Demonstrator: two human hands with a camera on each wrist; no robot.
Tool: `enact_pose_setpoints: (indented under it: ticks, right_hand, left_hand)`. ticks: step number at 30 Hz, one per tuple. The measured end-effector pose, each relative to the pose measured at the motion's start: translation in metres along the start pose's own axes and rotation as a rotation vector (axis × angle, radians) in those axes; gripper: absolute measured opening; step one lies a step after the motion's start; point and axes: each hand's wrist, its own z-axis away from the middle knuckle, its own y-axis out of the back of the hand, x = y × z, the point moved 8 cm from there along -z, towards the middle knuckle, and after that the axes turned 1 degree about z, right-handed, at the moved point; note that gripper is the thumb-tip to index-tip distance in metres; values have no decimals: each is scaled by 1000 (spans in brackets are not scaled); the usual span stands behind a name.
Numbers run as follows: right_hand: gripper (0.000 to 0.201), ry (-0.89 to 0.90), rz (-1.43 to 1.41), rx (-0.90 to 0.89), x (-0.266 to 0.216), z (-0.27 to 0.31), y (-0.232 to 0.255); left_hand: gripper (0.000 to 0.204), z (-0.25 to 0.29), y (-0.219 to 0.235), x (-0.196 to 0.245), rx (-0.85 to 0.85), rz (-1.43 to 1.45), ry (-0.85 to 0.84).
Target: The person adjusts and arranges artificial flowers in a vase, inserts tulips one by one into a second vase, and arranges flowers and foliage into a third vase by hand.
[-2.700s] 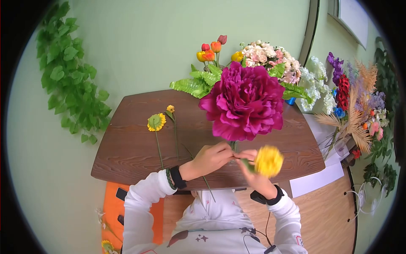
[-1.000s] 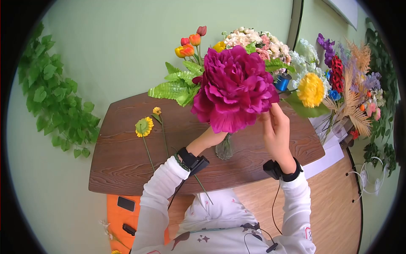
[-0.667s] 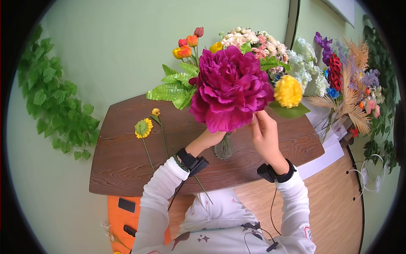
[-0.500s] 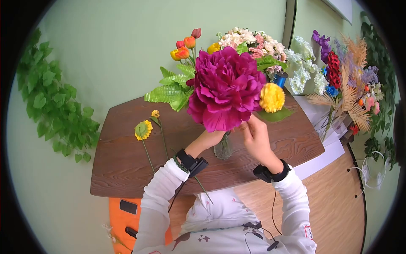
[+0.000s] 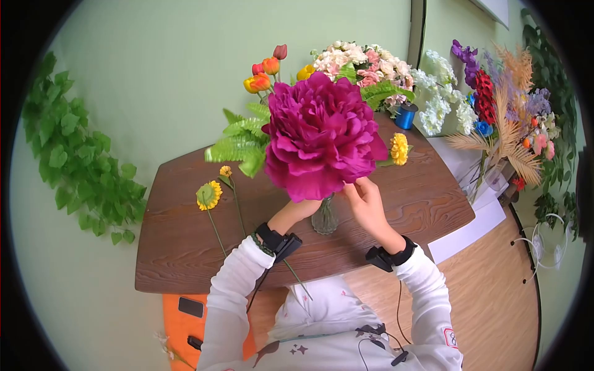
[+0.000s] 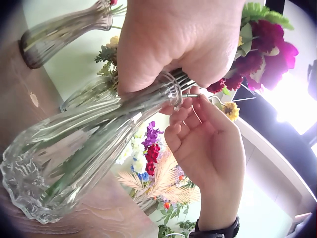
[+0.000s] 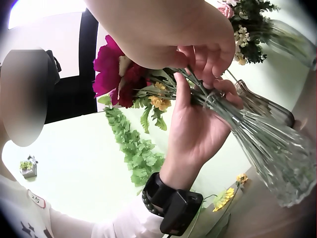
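The left hand [image 5: 296, 213] grips the neck of a clear ribbed glass vase [image 5: 324, 217] standing on the dark wood-grain bench [image 5: 185, 247], fingers [image 6: 148, 54] curled round the rim, probably to steady it, since the big magenta peony w/ ruffled petals [image 5: 322, 136] makes it top-heavy. The peony's stem is already down in the vase; its bloom sits above both hands and hides most of the left one from the head view.

The right hand [image 5: 366, 204] is at the vase mouth, fingers [image 6: 185, 116] pinching a thin green stem close to the rim, apparently to guide it in alongside the peony's. That stem belongs to a small yellow pompom flower [image 5: 399, 148], which leans out to the right, just beside the peony's edge.

Count: 1 vase in hand, 1 peony, 1 yellow pompom. Lying on the bench to the left, apart from the hands: 2 loose stems, a small yellow sunflower [image 5: 209, 195] and a tinier yellow bud [image 5: 226, 171]. At the bench's far edge, a blue spool [image 5: 405, 115] and other bunches; no. of those can't be told.
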Motion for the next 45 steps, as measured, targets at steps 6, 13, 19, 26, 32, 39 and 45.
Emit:
enact_pose_setpoints:
  ticks: [6, 13, 19, 26, 32, 39, 45]
  right_hand:
    - [15, 21, -23, 41, -19, -2, 2]
    - [15, 99, 14, 44, -22, -7, 4]
    - [13, 95, -52, 65, -27, -8, 4]
    - [12, 21, -82, 14, -15, -9, 0]
    - [13, 122, 35, 44, -16, -10, 1]
    - [14, 11, -23, -42, -6, -9, -3]
    - [19, 133, 44, -11, -18, -1, -4]
  left_hand:
    - [29, 15, 3, 44, 161, -258, -347]
    - [28, 14, 13, 25, 182, -540, -343]
    - [22, 11, 15, 31, 230, -464, -381]
    - [21, 12, 15, 30, 195, -444, -379]
    - [25, 16, 16, 41, 174, -490, -411]
    - [30, 15, 14, 51, 112, -424, -350]
    - [36, 8, 8, 42, -52, -41, -302]
